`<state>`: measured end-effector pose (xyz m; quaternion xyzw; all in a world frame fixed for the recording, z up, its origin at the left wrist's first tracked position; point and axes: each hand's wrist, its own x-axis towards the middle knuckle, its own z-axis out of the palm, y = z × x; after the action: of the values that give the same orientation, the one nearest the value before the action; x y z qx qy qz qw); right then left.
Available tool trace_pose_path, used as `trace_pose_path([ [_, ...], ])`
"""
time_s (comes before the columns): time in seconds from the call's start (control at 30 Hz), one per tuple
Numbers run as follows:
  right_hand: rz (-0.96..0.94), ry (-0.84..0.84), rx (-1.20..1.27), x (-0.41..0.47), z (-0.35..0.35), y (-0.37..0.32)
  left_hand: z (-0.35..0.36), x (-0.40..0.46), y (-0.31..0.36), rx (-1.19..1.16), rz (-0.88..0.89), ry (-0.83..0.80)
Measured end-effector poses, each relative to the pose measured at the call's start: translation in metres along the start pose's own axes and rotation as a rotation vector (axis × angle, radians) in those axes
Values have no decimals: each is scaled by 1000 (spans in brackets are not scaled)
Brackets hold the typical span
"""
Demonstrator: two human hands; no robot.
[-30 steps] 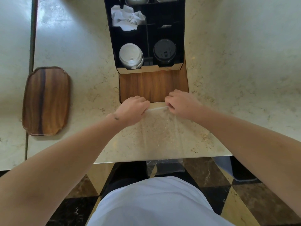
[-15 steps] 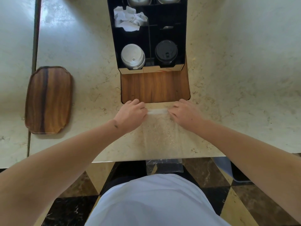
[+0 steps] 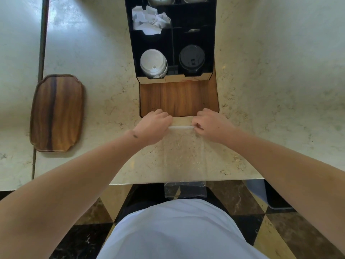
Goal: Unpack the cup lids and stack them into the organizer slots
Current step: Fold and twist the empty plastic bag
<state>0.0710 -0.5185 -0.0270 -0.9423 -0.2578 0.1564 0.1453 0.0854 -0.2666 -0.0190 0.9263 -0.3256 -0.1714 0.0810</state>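
Note:
A clear plastic bag lies flat on the marble counter and hangs over its front edge. My left hand and my right hand each pinch the bag's far edge, which is stretched between them as a narrow white strip. Beyond my hands stands a black organizer with a wooden front. A stack of white lids fills its near left slot. Black lids sit in the near right slot. Crumpled white paper lies in a slot behind.
A wooden tray rests on the counter to the left. The counter's front edge runs just below the bag, with a checkered floor beneath. Two more items show at the organizer's far end, cut off by the frame.
Both hands have drawn back toward me from the organizer's wooden front and moved apart, so the bag's edge is now pulled taut between them.

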Motion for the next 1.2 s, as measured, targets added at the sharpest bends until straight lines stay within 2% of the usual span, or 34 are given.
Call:
trace_pose_path([
  [0.17,-101,87,-181,-14,11,-5,10,-15,1,166,185,69],
  [0.27,-135,97,-219,-25,23,-2,15,-23,-2,176,222,126],
  [0.4,-119,139,-201,-39,29,-5,19,-32,-5,117,216,126],
  [0.5,-66,106,-144,-32,22,-11,12,-29,2,-2,84,91],
  [0.63,112,1,69,-12,7,-16,3,-13,11,-179,-151,70],
  [0.77,142,-76,100,-1,3,-15,1,-4,13,-209,-194,-27],
  [0.9,96,-35,28,-5,7,-17,3,-5,12,-147,-130,-34],
  [1.1,-79,165,-77,-25,15,-24,17,-27,12,33,90,122],
  [1.2,-93,155,-133,-32,27,-24,25,-34,12,88,181,135],
])
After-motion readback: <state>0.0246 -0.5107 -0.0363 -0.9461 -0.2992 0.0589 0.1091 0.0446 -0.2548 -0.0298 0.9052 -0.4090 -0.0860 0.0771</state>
